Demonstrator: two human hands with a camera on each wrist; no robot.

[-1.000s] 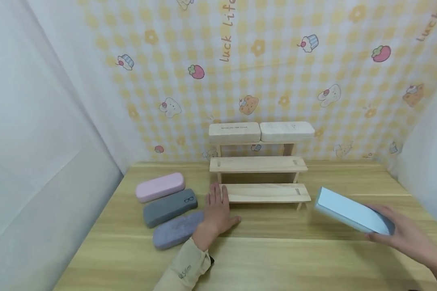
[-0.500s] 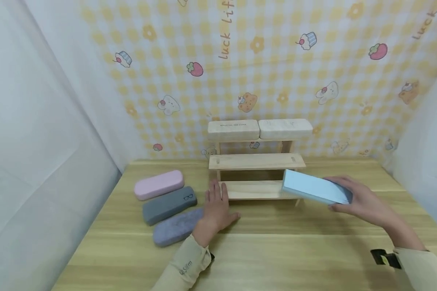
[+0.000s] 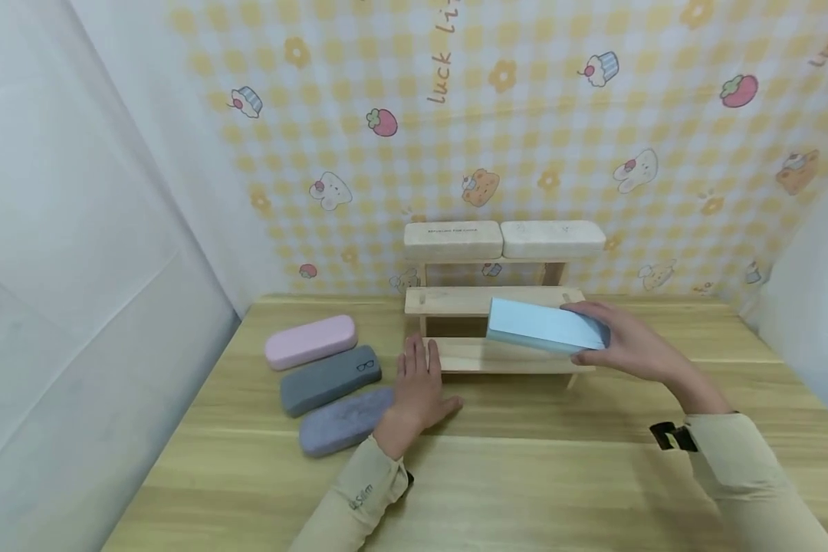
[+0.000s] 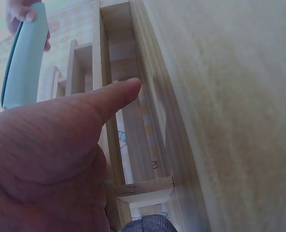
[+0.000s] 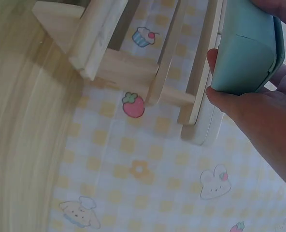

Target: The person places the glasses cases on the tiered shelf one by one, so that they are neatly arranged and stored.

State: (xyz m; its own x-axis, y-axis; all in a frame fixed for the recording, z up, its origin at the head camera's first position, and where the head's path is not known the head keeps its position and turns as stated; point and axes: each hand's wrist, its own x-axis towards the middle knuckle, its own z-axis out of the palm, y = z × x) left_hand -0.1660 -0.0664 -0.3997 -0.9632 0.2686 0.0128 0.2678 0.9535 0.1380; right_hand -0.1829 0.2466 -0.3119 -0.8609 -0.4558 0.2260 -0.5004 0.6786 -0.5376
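Note:
A light blue glasses case (image 3: 545, 325) is gripped at its right end by my right hand (image 3: 628, 345), thumb on the near side and fingers on the far side. It hangs in front of the middle and lower tiers of a wooden three-tier rack (image 3: 448, 300), above the lowest board. In the right wrist view the case (image 5: 247, 48) fills the grasp. My left hand (image 3: 421, 387) lies with fingers extended against the left end of the lowest board, its thumb spread out. Two whitish cases, a left one (image 3: 453, 241) and a right one (image 3: 553, 239), lie side by side on the top tier.
On the table (image 3: 524, 475), left of the rack, lie a pink case (image 3: 310, 342), a grey case (image 3: 330, 381) with a glasses drawing, and a mottled purple case (image 3: 345, 422), partly behind the left forearm. A checkered cloth (image 3: 524, 153) hangs behind the rack.
My right hand has carried the light blue case leftward and up, from right of the rack to in front of its tiers. The left hand has stayed at the rack's left end.

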